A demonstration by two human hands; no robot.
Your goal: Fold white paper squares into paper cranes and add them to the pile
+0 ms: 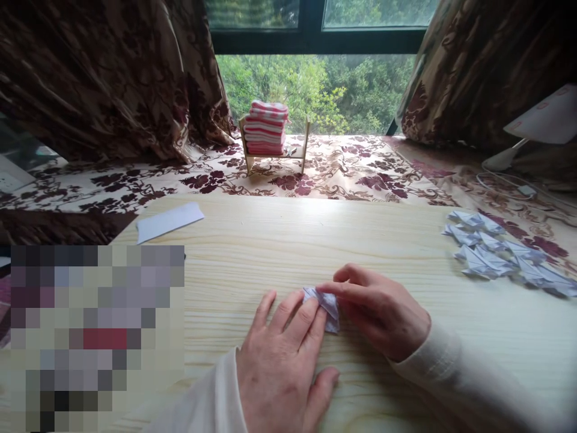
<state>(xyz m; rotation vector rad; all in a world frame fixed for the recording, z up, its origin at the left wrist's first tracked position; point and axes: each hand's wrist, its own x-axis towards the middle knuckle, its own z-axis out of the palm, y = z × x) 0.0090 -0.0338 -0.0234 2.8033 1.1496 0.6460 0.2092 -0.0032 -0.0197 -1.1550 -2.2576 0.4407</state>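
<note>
Left hand (286,355) lies flat, fingers spread, index and middle fingertips pressing the folded paper (332,305); thumb stands off on the worktop (252,231). Right hand (383,310): index reaches onto the paper's top edge, other fingers curled; thumb hidden, can't tell if it pinches.

Folded paper: count one, on the worktop between the hands. Looks like a fold being lined up or creased; next move probably calls for left pinning, right running along the crease.

Clock centred on that paper, 12 towards the window. Left hand 7–8, right hand 3. Between 2 and 3: folded pieces (484,262), about eight, overlapping, exact count uncertain. At 10: white paper strip (171,222), one visible; can't tell if layered. About 9: pixelated patch, contents unreadable. Between 11 and 12, beyond the worktop: one small stand (307,144), one striped cloth stack (265,129), layers uncounted. At 2: one lamp (543,117).
</note>
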